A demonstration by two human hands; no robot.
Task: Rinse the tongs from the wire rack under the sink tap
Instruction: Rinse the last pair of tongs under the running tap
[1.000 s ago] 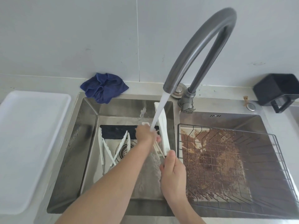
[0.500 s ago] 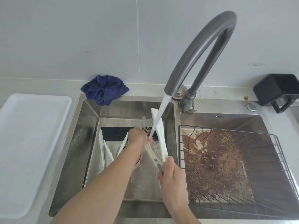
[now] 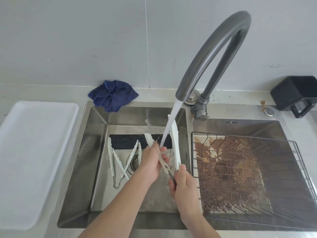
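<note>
White tongs [image 3: 175, 145] under tap stream, gripped by right hand [image 3: 184, 185], left hand [image 3: 151, 162]

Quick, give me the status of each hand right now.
Left hand: closed around one arm of the white tongs under the water stream.
Right hand: gripping the tongs' hinge end.

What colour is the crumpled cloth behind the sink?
Dark blue cloth, clearest in the head view.
</note>
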